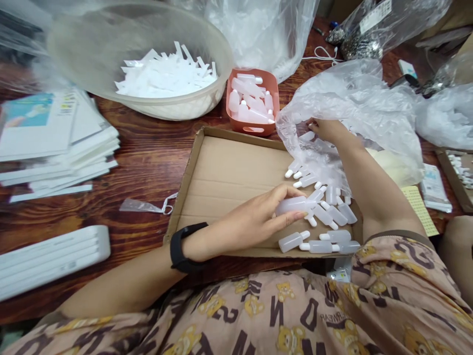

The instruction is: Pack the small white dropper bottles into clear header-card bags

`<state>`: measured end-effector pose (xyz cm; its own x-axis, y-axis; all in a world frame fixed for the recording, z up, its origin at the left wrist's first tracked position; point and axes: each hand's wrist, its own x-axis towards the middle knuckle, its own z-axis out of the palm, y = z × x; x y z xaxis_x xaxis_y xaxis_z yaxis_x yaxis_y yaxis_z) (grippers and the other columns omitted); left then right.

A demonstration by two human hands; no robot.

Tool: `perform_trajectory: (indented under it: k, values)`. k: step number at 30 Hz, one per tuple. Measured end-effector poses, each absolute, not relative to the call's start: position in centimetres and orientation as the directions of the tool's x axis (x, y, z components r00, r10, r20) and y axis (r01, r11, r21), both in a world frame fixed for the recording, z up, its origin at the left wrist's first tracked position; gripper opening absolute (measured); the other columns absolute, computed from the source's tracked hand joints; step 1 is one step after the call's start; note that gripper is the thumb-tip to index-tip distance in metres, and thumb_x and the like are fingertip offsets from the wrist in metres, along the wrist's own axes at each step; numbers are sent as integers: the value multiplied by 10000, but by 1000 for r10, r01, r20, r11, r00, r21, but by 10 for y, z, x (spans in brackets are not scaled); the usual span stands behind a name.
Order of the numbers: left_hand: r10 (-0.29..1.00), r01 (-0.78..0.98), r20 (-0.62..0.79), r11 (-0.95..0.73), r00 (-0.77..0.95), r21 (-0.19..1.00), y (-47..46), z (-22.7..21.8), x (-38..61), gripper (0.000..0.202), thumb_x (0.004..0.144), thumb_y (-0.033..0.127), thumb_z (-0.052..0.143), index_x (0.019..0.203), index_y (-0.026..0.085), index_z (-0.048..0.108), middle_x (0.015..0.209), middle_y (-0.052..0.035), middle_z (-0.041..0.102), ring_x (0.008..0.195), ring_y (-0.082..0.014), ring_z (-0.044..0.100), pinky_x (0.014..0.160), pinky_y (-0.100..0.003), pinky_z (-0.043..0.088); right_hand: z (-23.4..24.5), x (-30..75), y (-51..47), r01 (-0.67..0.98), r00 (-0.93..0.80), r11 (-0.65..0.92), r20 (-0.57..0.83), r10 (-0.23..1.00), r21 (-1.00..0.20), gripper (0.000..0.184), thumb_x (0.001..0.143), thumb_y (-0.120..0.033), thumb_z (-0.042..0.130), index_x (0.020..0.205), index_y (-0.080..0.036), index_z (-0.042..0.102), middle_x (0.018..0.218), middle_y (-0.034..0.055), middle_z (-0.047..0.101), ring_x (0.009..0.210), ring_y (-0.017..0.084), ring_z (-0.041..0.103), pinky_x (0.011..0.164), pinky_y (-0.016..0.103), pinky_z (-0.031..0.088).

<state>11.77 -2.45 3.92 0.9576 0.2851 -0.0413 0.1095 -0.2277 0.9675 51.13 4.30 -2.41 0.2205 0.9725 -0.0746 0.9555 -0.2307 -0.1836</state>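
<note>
My left hand [254,214], with a black band on its wrist, is over a shallow cardboard tray [232,158]. Its thumb and fingers close around a small translucent plastic bottle [291,205]. Several similar bottles with white caps [323,215] lie loose in the right part of the tray, some partly under the bag. At the tray's far right corner, my right hand [328,130] pinches the edge of a clear plastic bag [354,93]. Bottles show at the bag's mouth; part of my right fingertips is hidden by the film.
An orange basket [252,129] of bottles stands behind the tray. Left of it is a large bowl [177,106] of white strips. Stacked printed packs [40,128] and a white slatted object [55,256] lie left. A yellow sheet [419,209] and another person's knee [458,251] are right.
</note>
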Motion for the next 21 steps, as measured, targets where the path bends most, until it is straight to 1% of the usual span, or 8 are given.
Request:
perform_trajectory:
  k: [5, 7, 8, 10, 13, 16, 18, 21]
  values:
    - [258, 122, -98, -75, 961, 990, -29, 44, 121, 307, 1092, 432, 559, 1294, 201, 564, 1332, -70, 695, 1235, -219, 646, 1084, -361, 473, -7, 495, 9, 946, 292, -288, 5, 956, -148, 434, 965, -215, 553, 1354, -167, 740, 1255, 188, 780, 1197, 385, 708, 1112, 559, 506]
    - [257, 124, -106, -55, 961, 991, -32, 44, 122, 316, 1088, 433, 562, 1295, 194, 571, 1311, -68, 689, 1214, -215, 640, 1071, -360, 471, 3, 486, -10, 938, 316, -301, 64, 947, -174, 395, 952, -211, 579, 1301, -161, 756, 1308, 193, 741, 1189, 355, 708, 1120, 534, 519]
    - [252, 124, -108, -45, 962, 991, -34, 44, 122, 317, 1088, 435, 561, 1293, 194, 573, 1302, -67, 686, 1201, -212, 637, 1058, -358, 473, 8, 480, -22, 922, 338, -308, 100, 936, -233, 355, 942, -212, 594, 1246, -165, 771, 1292, 183, 735, 1145, 327, 720, 1101, 510, 540]
    - [231, 118, -110, -22, 967, 993, -36, 42, 122, 326, 1087, 448, 558, 1295, 197, 574, 1294, -66, 681, 1180, -209, 631, 1027, -352, 481, 18, 462, -51, 823, 413, -302, 141, 900, -482, 262, 922, -228, 617, 1122, -188, 782, 1168, 133, 748, 987, 254, 740, 1012, 457, 598]
    - [207, 118, -113, -11, 972, 993, -39, 38, 122, 370, 1087, 486, 558, 1316, 196, 567, 1277, -66, 679, 1130, -199, 633, 978, -342, 493, 29, 422, -105, 393, 508, -189, 41, 860, -900, 182, 910, -317, 665, 1050, -231, 744, 1049, 48, 756, 826, 172, 740, 880, 396, 656]
    - [205, 105, -99, -20, 974, 994, -41, 33, 123, 380, 1089, 492, 558, 1332, 200, 565, 1266, -59, 691, 1109, -192, 649, 956, -337, 507, 32, 375, -159, 72, 500, -141, -87, 862, -987, 270, 832, -381, 840, 1066, -271, 767, 1057, 13, 776, 917, 172, 786, 892, 355, 675]
    - [202, 90, -81, -37, 976, 995, -42, 30, 124, 360, 1095, 471, 553, 1341, 208, 565, 1290, -59, 701, 1135, -195, 663, 959, -337, 516, 29, 349, -187, 32, 533, -105, -72, 843, -994, 263, 830, -416, 887, 1035, -284, 789, 1014, 2, 781, 915, 182, 800, 859, 349, 691]
    - [205, 74, -53, -100, 977, 992, -45, 27, 124, 328, 1095, 441, 565, 1338, 221, 566, 1362, -69, 701, 1195, -203, 668, 994, -340, 522, 24, 324, -214, 114, 611, -43, 36, 791, -993, 209, 939, -459, 816, 1080, -304, 806, 992, 7, 785, 800, 167, 782, 747, 340, 699]
